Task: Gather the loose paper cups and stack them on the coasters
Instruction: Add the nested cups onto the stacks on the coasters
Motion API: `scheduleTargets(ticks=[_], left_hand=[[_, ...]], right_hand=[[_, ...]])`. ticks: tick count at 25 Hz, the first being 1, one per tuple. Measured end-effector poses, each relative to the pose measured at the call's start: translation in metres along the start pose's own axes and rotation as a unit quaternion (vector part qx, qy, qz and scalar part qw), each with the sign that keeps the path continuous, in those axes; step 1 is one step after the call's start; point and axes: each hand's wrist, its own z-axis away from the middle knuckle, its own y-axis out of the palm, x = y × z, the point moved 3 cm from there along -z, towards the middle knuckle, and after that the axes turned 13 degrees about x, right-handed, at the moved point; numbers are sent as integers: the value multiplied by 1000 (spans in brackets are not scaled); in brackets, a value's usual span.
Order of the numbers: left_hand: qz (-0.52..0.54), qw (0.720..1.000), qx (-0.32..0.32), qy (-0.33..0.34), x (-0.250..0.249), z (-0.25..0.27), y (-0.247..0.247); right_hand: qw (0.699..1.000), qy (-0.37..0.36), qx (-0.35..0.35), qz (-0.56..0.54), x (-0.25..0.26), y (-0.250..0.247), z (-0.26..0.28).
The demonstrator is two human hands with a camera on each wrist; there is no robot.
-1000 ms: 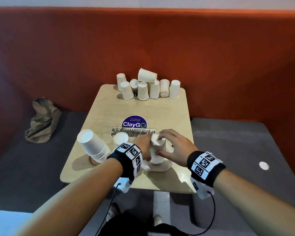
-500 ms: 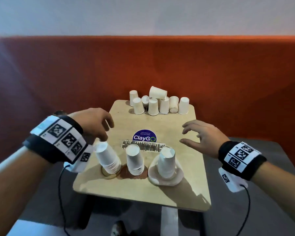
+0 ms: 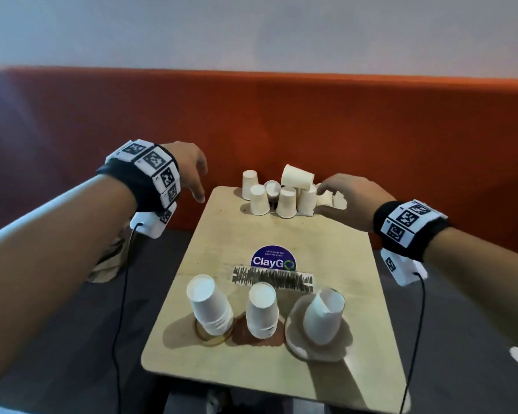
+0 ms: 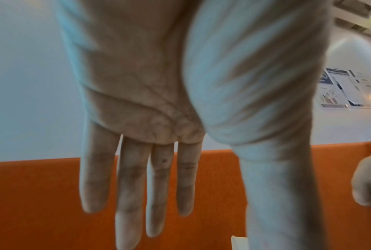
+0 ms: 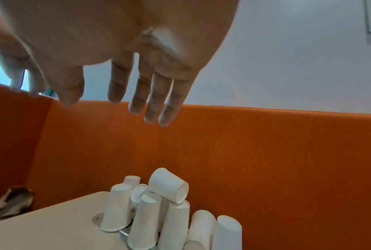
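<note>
Both hands hang spread and hold nothing: the left hand (image 3: 189, 168) is off the desk's (image 3: 222, 222) far left corner, the right hand (image 3: 349, 197) above the loose paper cups (image 3: 284, 201) at the far edge. Three upturned stacks (image 3: 262, 313) stand on coasters (image 3: 296, 339) along the near edge.

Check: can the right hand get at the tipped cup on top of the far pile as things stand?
Probably yes. The right hand is open over the pile's right end, holding nothing, and the tipped cup lies exposed on top just to its left. The cup rests on upright cups, so a careless grab could topple them.
</note>
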Motion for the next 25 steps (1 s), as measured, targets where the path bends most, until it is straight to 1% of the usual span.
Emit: scheduleTargets(ticks=[3,6,8,11,14,17,20,23,25], left_hand=[[-23,999,-13,33,1,-46,-11],[-18,997,-20,73,3,-97,-9],[-15,995,-18,93,2,-128,0],[-42,991,-7,124,-9,-161,17],[-47,990,0,135,-20,-190,35],[-16,992,-7,122,-27,-214,51],[15,995,9,94,-32,-233,70],[-2,998,18,57,-33,-246,87],[15,998,32,47,-37,-254,102]], right_hand=[[999,37,22,29,-1,1,-37],[995,85,42,22,-8,14,-65],[992,117,49,7,-12,25,-76],[984,162,68,-23,-16,40,-86],[977,189,92,-28,-25,49,-99],[974,202,94,-48,-41,56,-116],[969,213,75,-98,-60,64,-127],[969,203,68,-123,-75,66,-143],[973,184,58,-129,-79,66,-156]])
